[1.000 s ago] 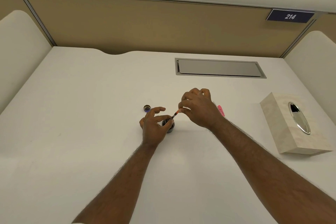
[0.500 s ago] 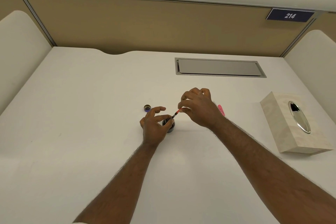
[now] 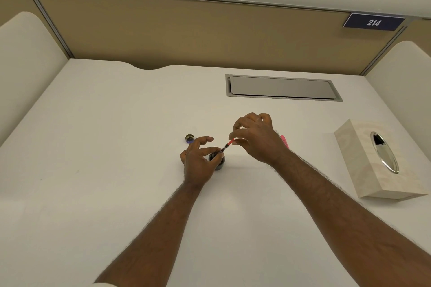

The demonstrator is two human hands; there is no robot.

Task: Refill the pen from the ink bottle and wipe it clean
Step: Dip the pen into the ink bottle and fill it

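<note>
Pen [image 3: 228, 144] tip in bottle [image 3: 218, 160] mouth

The ink bottle [image 3: 219, 162] stands on the worktop [image 3: 98, 147] near its middle. The left hand [image 3: 198, 163] wraps the bottle from its left side. The pen [image 3: 227, 145] slants from the bottle's mouth up and to the right into the fingers of the right hand [image 3: 256, 140]. The bottle cap [image 3: 189, 138] lies on the worktop behind and to the left of the bottle, apart from it. A tissue box [image 3: 377, 161] sits at the right edge, well apart from the hands. A cable hatch [image 3: 282, 87] is set into the worktop behind the hands. A number plate [image 3: 373, 22] hangs on the partition at the far right.
</note>
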